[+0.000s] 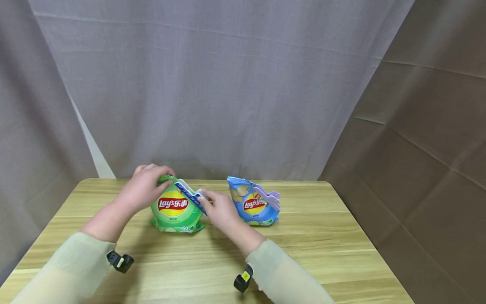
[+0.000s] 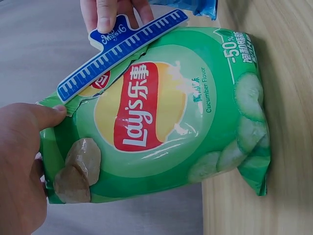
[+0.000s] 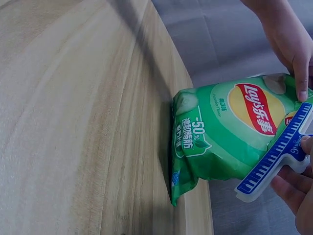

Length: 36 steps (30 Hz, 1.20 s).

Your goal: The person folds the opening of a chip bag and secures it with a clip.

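Note:
A green bag of Lay's chips (image 1: 173, 217) stands upright on the wooden table, its top corner folded over. My left hand (image 1: 146, 188) grips the upper left of the bag, thumb on the front and fingers behind. Across the folded corner lies a blue and white bag clip (image 2: 122, 54) with a piano-key pattern and the word "Music". My right hand (image 1: 220, 209) pinches the clip's handle, the thumb (image 2: 105, 22) on its front face. In the right wrist view the clip's long bar (image 3: 274, 152) slants along the bag's torn edge.
Right of the green bag stands a blue bag of Lay's chips (image 1: 247, 213) with a purple clip (image 1: 270, 196) on its upper right corner. Grey curtain (image 1: 228, 84) hangs behind the table (image 1: 311, 253), and brown cloth (image 1: 429, 169) on the right.

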Motion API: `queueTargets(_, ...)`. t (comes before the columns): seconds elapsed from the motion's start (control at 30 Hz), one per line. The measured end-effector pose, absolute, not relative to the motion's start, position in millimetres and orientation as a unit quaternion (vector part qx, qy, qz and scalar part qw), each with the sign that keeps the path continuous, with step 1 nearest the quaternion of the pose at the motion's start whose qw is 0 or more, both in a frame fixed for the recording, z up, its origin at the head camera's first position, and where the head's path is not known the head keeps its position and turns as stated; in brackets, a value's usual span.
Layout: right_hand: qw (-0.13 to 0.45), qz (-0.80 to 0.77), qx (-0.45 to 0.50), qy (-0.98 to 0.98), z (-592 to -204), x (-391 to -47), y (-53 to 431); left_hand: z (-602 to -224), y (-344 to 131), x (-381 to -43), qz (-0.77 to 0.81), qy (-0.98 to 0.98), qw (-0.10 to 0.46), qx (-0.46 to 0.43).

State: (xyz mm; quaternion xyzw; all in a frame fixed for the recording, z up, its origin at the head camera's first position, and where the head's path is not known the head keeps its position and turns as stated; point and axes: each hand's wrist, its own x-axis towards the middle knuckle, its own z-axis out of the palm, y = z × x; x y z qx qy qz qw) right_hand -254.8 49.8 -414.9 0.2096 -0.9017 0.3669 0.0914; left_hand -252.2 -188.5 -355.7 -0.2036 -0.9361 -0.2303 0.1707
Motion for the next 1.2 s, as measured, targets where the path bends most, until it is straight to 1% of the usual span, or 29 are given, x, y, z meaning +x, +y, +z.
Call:
queueTargets(0.37,0.083,0.374,0.212,-0.899,-414.5,-257.0,49.3,-354.0,-187.3,-250.1,-0.240,-0.938,0.162,-0.193)
queueTargets(0.77,0.090,0.388,0.219,-0.891,-412.8,-257.1,48.6,-355.0,-186.2,-249.9,-0.247,-0.940,0.148,-0.181)
queueTargets(1.0,0.080,0.388,0.217,-0.892,-412.3,-258.1,48.7,-355.5,-186.6,-249.6,-0.254,-0.942,0.140,-0.171)
queueTargets(1.2,0.074,0.384,0.215,-0.895,-411.8,-259.1,47.9,-354.8,-186.1,-249.6,-0.256,-0.941,0.143,-0.171)
